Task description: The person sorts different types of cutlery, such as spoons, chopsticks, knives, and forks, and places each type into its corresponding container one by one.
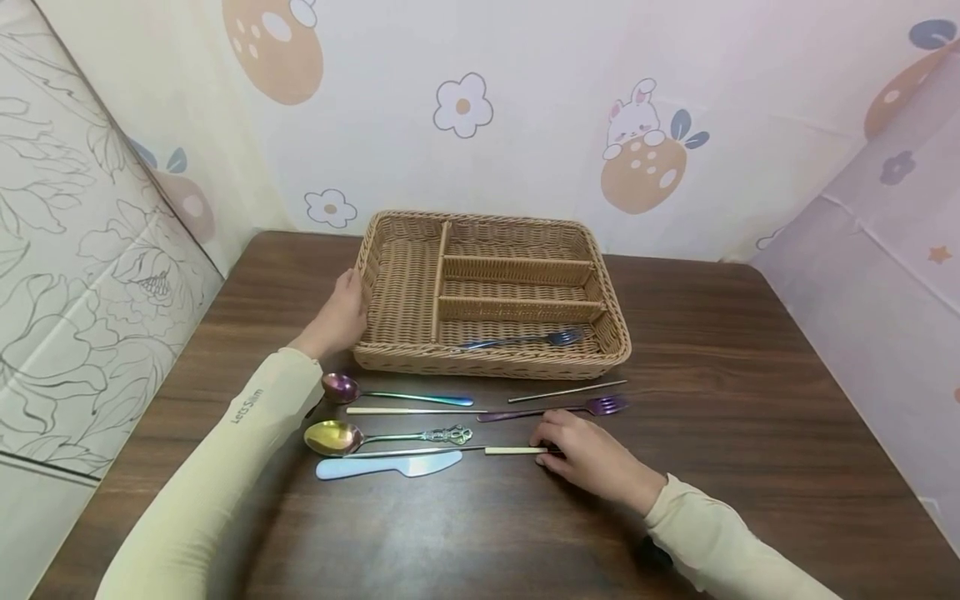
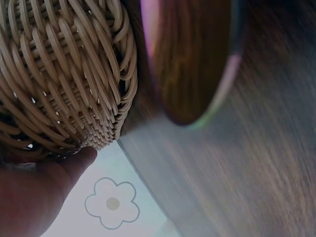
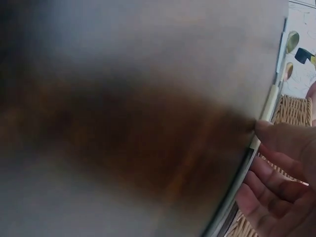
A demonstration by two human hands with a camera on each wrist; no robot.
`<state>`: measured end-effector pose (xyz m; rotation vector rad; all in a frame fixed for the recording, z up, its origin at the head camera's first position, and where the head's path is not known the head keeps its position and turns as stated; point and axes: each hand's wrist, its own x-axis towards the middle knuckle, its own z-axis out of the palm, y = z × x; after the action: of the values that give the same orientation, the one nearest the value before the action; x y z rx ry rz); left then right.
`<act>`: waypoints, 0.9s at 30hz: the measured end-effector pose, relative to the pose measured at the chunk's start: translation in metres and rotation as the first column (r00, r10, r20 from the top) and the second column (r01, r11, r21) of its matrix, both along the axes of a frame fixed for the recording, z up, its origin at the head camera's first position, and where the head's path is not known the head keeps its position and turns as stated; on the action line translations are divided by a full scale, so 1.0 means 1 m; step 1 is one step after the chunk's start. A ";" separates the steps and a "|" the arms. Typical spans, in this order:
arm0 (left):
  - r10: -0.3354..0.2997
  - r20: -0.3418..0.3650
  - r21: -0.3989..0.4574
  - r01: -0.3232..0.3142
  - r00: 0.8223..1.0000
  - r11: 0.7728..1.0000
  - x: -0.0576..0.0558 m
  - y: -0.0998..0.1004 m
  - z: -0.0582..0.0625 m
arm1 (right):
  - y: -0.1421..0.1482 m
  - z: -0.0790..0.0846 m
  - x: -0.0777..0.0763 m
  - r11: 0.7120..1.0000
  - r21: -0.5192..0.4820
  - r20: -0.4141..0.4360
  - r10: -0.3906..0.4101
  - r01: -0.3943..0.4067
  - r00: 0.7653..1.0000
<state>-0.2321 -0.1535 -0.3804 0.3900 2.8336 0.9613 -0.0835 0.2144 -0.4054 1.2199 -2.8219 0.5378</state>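
Observation:
My left hand [image 1: 341, 315] grips the left side of a wicker cutlery basket [image 1: 491, 360]; the left wrist view shows its thumb [image 2: 74, 165] against the weave. On the table, my right hand [image 1: 588, 458] pinches a thin chopstick with a cream section [image 1: 513, 451]. In the right wrist view the thumb [image 3: 276, 133] presses that cream section [image 3: 269, 106], fingers curled on the other side. Just beyond the right fingers lies a purple fork [image 1: 603, 405]. Left of them are a gold spoon [image 1: 333, 437] and a light blue knife [image 1: 390, 465].
A purple spoon [image 1: 342, 388], a cream stick [image 1: 408, 411] and a thin metal stick [image 1: 566, 392] lie before the basket. Inside its front compartment rests a blue fork [image 1: 562, 337]. Dividers split the basket into several compartments. A patterned wall covering [image 1: 525, 158] stands behind the table [image 1: 750, 400].

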 end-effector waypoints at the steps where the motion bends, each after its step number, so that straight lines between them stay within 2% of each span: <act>1: -0.001 -0.001 0.001 0.001 1.000 1.000 0.000 0.000 0.000 | 0.000 -0.002 0.000 1.000 -0.008 -0.001 0.000 0.000 1.000; 9: 0.017 0.020 -0.004 -0.017 1.000 1.000 0.002 0.003 0.002 | 0.000 -0.007 0.000 0.999 -0.038 -0.025 0.006 -0.007 1.000; 27: 0.015 0.017 0.008 -0.015 1.000 1.000 0.001 0.003 -0.001 | -0.004 -0.005 0.002 0.999 0.046 -0.088 0.023 -0.019 0.996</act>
<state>-0.2311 -0.1508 -0.3811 0.3601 2.8222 0.9744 -0.0811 0.2104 -0.4108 1.2491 -2.7652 0.4116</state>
